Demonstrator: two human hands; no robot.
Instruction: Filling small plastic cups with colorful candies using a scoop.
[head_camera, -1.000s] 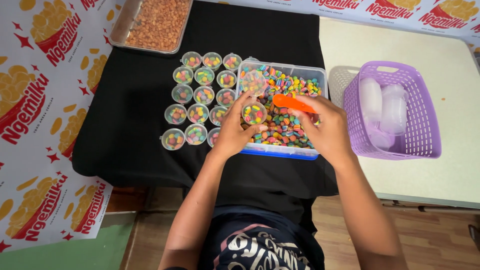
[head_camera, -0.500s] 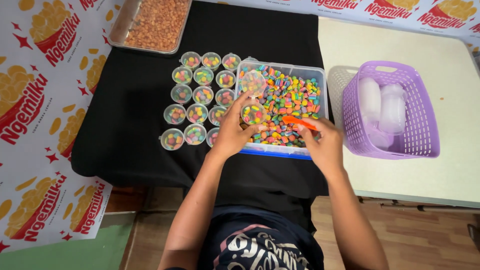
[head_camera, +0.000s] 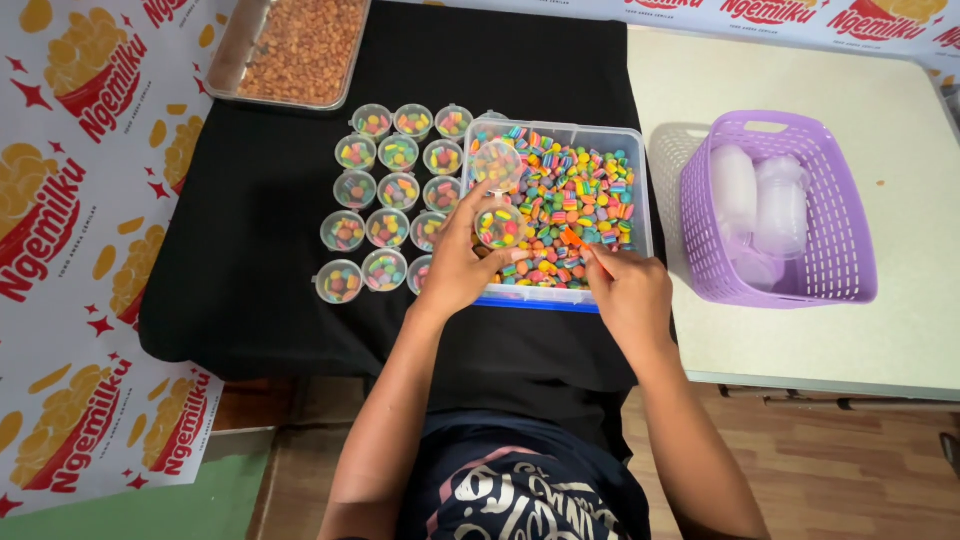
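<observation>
My left hand (head_camera: 458, 262) holds a small clear cup (head_camera: 498, 226) filled with coloured candies, its lid hinged open above it, over the clear box of rainbow candies (head_camera: 575, 190). My right hand (head_camera: 628, 292) grips an orange scoop (head_camera: 572, 238) whose tip is dug into the candies near the box's front edge. Left of the box, several filled small cups (head_camera: 385, 190) stand in rows on the black cloth (head_camera: 250, 240).
A purple basket (head_camera: 835, 240) with stacks of empty clear cups stands to the right on the pale table. A metal tray of brown nuts (head_camera: 300, 45) sits at the back left. Printed red and yellow banners cover the left side.
My right hand has lowered the orange scoop from above the box down into the candies. The left hand with the cup has hardly moved.
</observation>
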